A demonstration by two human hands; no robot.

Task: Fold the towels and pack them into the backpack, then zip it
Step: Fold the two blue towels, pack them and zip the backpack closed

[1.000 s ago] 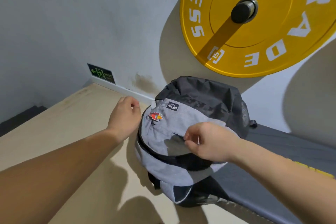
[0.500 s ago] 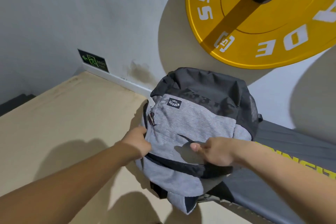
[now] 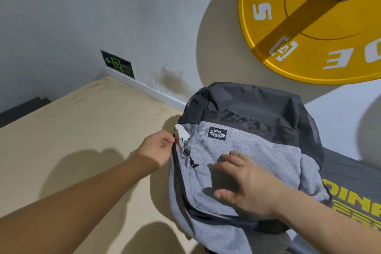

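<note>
The left hand (image 3: 158,148) has slid up the backpack (image 3: 268,144), fingers pinching its zip edge by a white tag (image 3: 182,134). The right hand (image 3: 249,185) now rests open, fingers spread on its grey front. The grey-and-black backpack lies against the wall (image 3: 103,16).

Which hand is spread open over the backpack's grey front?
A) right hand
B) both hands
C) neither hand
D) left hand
A: the right hand lies with straight, spread fingers over the grey panel of the backpack, while the left hand pinches the zipper at its side edge.
</note>
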